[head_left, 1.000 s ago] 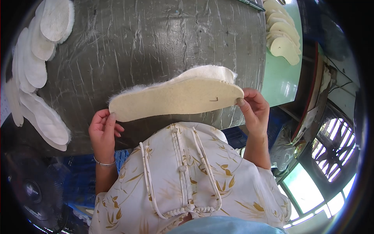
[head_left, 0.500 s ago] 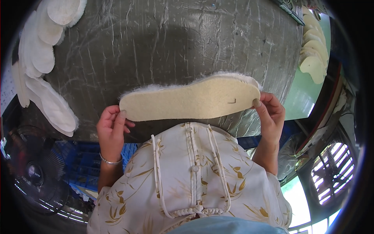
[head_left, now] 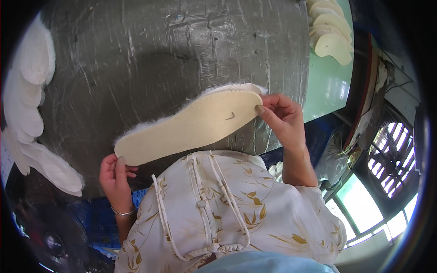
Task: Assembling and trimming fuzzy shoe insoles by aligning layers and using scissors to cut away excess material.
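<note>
Evidently we hold the cream insole (head_left: pixel 186 127), with a fleecy white layer (head_left: pixel 249 87) behind it, by its two ends over the near part of the grey table (head_left: pixel 114 82), likely to keep both layers flat: our left hand (head_left: pixel 117 179) pinches one end between thumb and fingers, our right hand (head_left: pixel 283 120) clamps the other. White insoles (head_left: pixel 34 93) overlap along the table's left side; cream pieces (head_left: pixel 331 43) fan out on the green surface (head_left: pixel 334 88) to its right, perhaps to keep kinds apart

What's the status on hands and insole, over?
Left hand: pinching cream insole, left end. Right hand: pinching its right end. White insoles far left, cream pieces far right, both clear of hands.
</note>
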`<action>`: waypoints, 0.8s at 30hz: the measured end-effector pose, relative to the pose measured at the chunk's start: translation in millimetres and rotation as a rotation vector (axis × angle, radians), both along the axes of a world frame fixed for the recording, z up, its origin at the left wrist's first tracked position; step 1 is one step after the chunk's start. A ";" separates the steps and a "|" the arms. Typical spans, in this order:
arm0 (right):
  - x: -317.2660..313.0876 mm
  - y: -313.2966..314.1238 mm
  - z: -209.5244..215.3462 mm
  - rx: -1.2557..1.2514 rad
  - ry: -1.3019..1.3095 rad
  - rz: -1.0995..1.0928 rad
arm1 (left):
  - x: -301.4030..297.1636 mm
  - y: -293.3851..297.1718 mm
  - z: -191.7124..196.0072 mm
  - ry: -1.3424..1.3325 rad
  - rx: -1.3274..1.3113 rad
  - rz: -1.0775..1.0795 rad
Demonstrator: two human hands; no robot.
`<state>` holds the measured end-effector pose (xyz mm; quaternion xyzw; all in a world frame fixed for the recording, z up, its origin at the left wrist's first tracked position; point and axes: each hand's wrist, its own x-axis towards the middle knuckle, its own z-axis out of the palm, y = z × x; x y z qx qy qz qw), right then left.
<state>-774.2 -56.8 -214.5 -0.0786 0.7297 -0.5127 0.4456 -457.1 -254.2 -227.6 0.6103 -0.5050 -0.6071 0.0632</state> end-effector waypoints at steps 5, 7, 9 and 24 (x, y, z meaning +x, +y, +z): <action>-1.3 0.7 -4.5 0.004 -0.008 -0.018 | -1.7 1.6 0.9 -0.015 -0.026 -0.013; -2.0 -0.5 -3.7 0.046 0.018 -0.019 | -6.2 1.9 2.0 -0.026 -0.014 0.012; -2.0 -2.2 -2.7 0.051 0.017 -0.021 | -7.3 2.3 3.0 -0.022 -0.021 -0.002; 0.1 -5.5 -11.9 0.001 0.086 -0.072 | -7.0 0.9 0.0 -0.004 -0.039 0.011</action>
